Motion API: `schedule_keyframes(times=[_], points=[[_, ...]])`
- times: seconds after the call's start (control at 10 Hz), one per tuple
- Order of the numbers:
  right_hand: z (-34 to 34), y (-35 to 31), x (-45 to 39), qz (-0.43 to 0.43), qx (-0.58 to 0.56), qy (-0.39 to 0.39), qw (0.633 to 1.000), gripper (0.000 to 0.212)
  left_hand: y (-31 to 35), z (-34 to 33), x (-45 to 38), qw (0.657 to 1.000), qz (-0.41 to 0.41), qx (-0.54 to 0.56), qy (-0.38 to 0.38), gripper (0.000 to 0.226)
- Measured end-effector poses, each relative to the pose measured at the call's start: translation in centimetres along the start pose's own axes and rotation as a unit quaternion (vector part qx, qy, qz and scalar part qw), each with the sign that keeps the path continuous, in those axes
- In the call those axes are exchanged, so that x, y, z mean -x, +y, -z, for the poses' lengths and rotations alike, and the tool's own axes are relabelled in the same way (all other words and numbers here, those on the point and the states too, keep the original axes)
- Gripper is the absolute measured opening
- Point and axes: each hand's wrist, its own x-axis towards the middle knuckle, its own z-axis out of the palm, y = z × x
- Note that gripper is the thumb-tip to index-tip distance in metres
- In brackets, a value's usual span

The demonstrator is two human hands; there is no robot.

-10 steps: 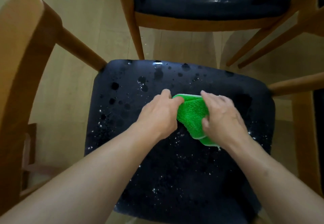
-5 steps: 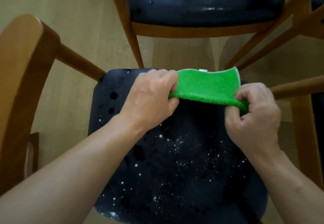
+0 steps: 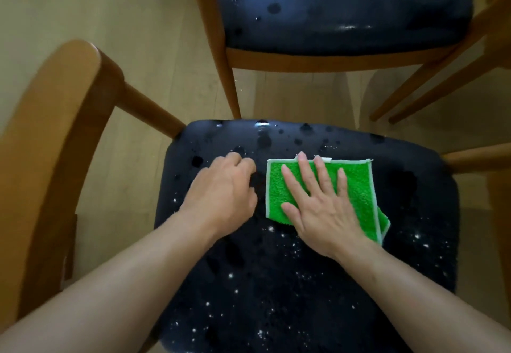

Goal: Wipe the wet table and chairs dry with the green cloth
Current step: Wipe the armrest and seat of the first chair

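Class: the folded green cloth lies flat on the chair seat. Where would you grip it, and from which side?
Grip the green cloth at its lower right corner, from the right. There a lower layer pokes out, giving an edge to pinch; the right hand covers the middle.

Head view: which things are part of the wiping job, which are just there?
Part of the job:
green cloth, flat under the right hand
left hand, beside the cloth
near chair seat, wet
far chair seat, wet

Just there:
wooden floor
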Motion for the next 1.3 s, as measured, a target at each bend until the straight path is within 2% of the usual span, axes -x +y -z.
schedule_keyframes(times=[0.1,0.2,0.3,0.4,0.5,0.6,0.7,0.8,0.9,1.0,1.1,1.2,1.3], points=[[0.3,2.3,-2.1,-0.099,0.022,0.033,0.994,0.06,-1.9,0.5,0.6,0.99,0.13,0.052,0.032,0.043],[1.9,3.6,-5.2,-0.295,-0.052,0.079,0.951,0.066,-4.5,0.6,1.4,0.95,0.285,0.127,-0.001,0.035],[2.8,0.8,-8.4,-0.359,-0.086,0.101,0.924,0.063,-6.3,0.0,2.2,0.9,0.377,0.216,-0.042,0.031],[2.4,-4.9,-10.8,-0.258,-0.055,0.096,0.96,0.062,-7.0,-0.8,2.5,0.889,0.376,0.251,-0.077,0.048],[0.6,-11.7,-11.2,-0.102,-0.028,0.086,0.991,0.062,-7.5,-1.0,2.6,0.897,0.355,0.249,-0.082,0.056],[-0.6,-14.6,-9.6,0.106,-0.016,0.043,0.993,0.061,-7.5,-0.8,3.1,0.904,0.335,0.256,-0.065,0.053],[0.6,-9.9,-10.5,0.14,-0.016,0.052,0.989,0.066,-7.5,-0.7,3.4,0.907,0.342,0.225,-0.102,0.068],[2.1,-4.9,-12.7,-0.127,0.003,0.083,0.988,0.069,-7.6,-0.8,3.1,0.906,0.355,0.216,-0.084,0.065],[2.8,-6.4,-14.5,-0.268,-0.025,0.08,0.96,0.065,-8.3,-1.1,2.7,0.864,0.421,0.263,-0.086,0.062],[2.3,-11.1,-15.1,-0.19,-0.023,0.085,0.978,0.064,-8.7,-1.0,2.2,0.752,0.487,0.438,0.064,0.043],[0.5,-15.2,-13.0,-0.064,-0.016,0.08,0.995,0.062,-9.1,-1.0,2.3,0.717,0.526,0.437,0.134,0.028],[-2.2,-18.2,-6.8,0.089,-0.011,0.058,0.994,0.06,-9.1,-0.8,2.6,0.689,0.555,0.431,0.176,0.033],[-4.4,-19.5,0.6,0.232,-0.005,-0.01,0.973,0.06,-8.9,-0.1,2.6,0.684,0.56,0.423,0.197,0.035]])
